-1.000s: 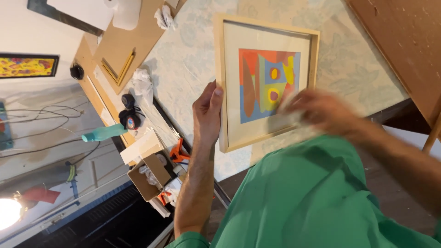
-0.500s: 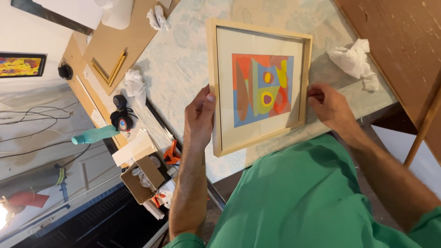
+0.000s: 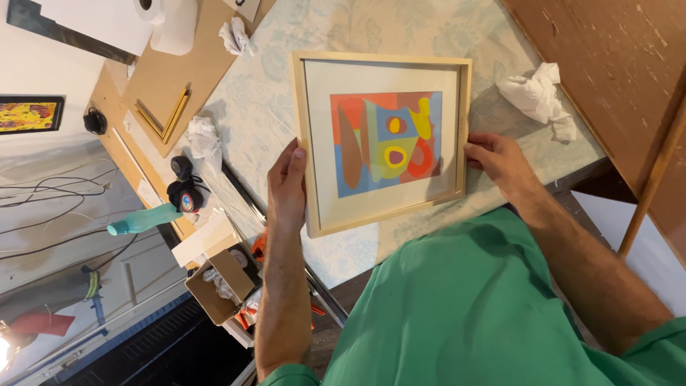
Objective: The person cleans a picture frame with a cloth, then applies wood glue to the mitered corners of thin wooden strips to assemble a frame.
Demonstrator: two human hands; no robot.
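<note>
Far left there's a teal bottle (image 3: 143, 220) lying on its side, and an open cardboard box (image 3: 221, 284) whose contents are too jumbled to make out. Mid-frame the left hand (image 3: 287, 187) grips the left rail of the light wooden picture frame (image 3: 380, 136) around a colourful abstract print, fingers hidden behind it. The right hand (image 3: 502, 161) pinches the frame's right edge, with crumpled white paper (image 3: 537, 94) further right, and a green shirt (image 3: 464, 314) hides the table's near edge.

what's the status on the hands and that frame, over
Left hand and right hand grip opposite edges of the wooden picture frame. Frame lies over the patterned table. Crumpled paper sits beside it, apart.
</note>
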